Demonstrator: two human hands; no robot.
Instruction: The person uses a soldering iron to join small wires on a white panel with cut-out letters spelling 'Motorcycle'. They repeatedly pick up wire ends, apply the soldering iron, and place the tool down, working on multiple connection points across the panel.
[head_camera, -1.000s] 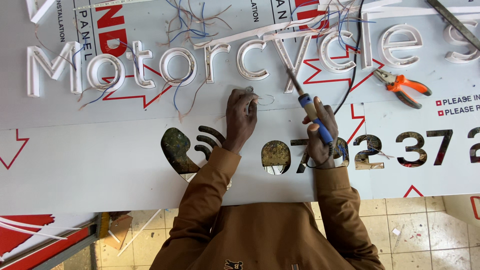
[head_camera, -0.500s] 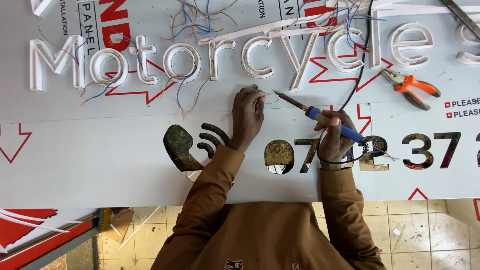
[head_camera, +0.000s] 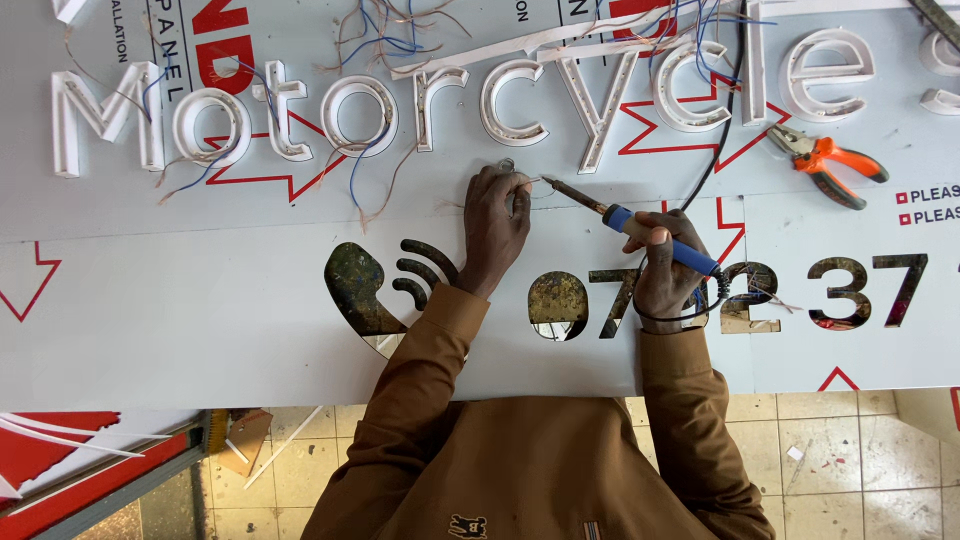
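My right hand (head_camera: 668, 268) grips the blue handle of a soldering iron (head_camera: 640, 226), whose metal tip points left toward my left hand. My left hand (head_camera: 496, 222) pinches a thin wire end (head_camera: 508, 170) on the white sign panel (head_camera: 200, 310), just below the white channel letters (head_camera: 512, 100). The iron's tip sits close to the pinched wire; I cannot tell if they touch. A black cord (head_camera: 722, 140) runs from the iron up across the panel.
Orange-handled pliers (head_camera: 828, 165) lie on the panel to the right. Loose blue, red and brown wires (head_camera: 380, 40) trail from the letters at the top. Cut-out numerals and a phone symbol (head_camera: 375, 285) cross the panel. Tiled floor (head_camera: 850, 470) and red offcuts (head_camera: 60, 470) lie below.
The soldering iron has swung from upright to nearly level, its tip now by the left fingers. My right hand has shifted slightly right; the left hand has stayed on the wire.
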